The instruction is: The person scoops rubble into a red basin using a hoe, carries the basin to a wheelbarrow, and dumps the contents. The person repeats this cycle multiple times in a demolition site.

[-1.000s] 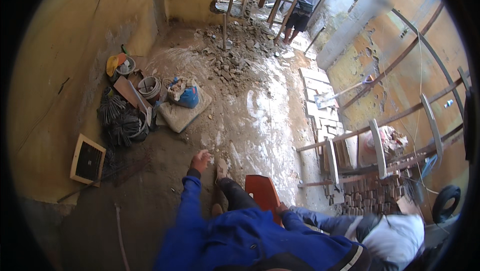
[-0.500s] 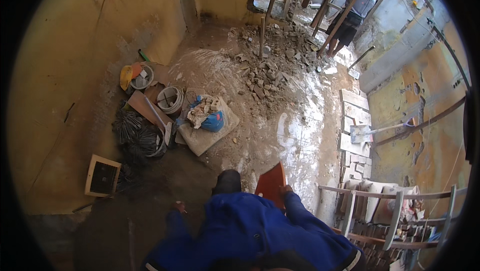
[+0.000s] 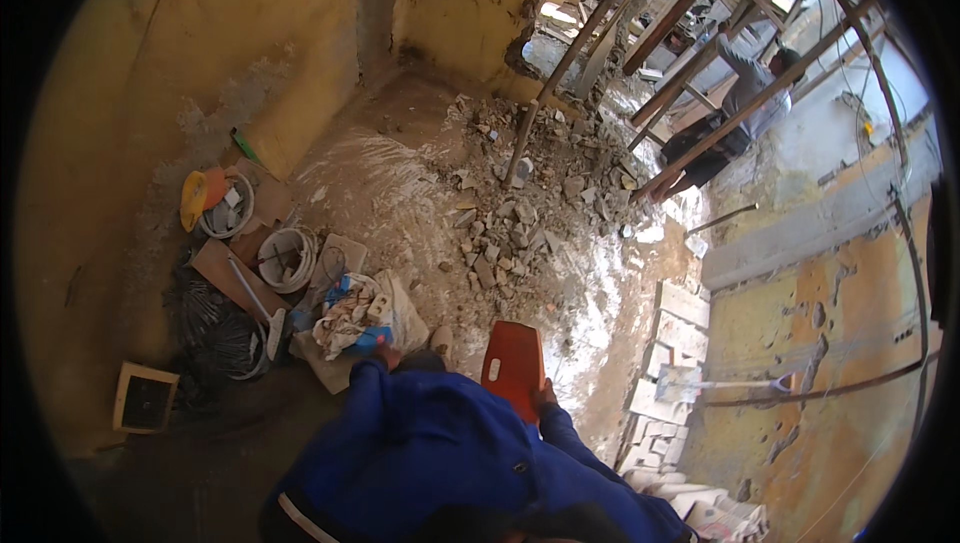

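My right hand grips the side edge of a red-orange board, which is flat with rounded corners and has a pale slot near one edge. The board is tilted upright in front of my body. My left hand is beside the blue part of a bag, low at the heap's near side; its fingers are too small and blurred to read. Crumpled pale sacking lies with that bag on a light slab. One of my shoes shows between the heap and the board.
Rubble is heaped ahead around a wooden prop. At left stand a white bucket, black bundles and a framed panel. A shovel rests by tiles at right. A co-worker stands among timber props.
My view has turned and moved forward. My left hand has come up near the blue bag. The board now shows its broad face, still in my right hand. The co-worker leans more.
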### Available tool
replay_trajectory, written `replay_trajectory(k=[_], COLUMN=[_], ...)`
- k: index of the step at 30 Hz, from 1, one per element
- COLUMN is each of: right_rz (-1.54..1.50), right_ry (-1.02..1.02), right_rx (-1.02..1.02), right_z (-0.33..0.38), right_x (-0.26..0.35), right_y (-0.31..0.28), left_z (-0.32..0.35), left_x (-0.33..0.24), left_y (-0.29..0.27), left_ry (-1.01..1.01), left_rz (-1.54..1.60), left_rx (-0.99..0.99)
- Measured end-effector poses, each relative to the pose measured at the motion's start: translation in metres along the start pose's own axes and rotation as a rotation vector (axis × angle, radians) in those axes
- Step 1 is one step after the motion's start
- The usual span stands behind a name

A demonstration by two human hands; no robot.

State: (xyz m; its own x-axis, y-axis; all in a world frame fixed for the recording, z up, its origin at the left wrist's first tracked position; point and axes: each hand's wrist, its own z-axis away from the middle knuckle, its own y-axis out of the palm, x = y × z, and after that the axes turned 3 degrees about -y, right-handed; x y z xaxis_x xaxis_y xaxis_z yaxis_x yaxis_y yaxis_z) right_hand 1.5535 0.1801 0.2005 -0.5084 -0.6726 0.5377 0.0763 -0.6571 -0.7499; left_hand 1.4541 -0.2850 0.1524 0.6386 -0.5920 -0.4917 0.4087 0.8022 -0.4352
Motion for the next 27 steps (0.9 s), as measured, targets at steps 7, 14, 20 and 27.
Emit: replay_trajectory(k=[7,14,20,27], right_rz=[-0.136,0.085,-0.083,0.125], right_ry=[0.453,0.435,0.34,-0.256], right_rx=[0.147,0.222,0.247,0.308], right_z=[-0.142,-0.331,-0.527,-0.674], right_x=[-0.055,0.053,0.27,0.611], right_y=[-0.064,-0.017,-0.054,-0.095], left_z=[-0.007,-0.159,-0.214,-0.31], left_x=[-0.356,-0.29,-0.207,-0.255], left_y=[-0.045,-0.102,-0.211,-0.422], left_ry=[0.428,0.404,-0.331,0.081], left_rz=[-0.102,-0.003,0.421,-0.923], left_rx=[0.229,-0.034,0.127,-0.063])
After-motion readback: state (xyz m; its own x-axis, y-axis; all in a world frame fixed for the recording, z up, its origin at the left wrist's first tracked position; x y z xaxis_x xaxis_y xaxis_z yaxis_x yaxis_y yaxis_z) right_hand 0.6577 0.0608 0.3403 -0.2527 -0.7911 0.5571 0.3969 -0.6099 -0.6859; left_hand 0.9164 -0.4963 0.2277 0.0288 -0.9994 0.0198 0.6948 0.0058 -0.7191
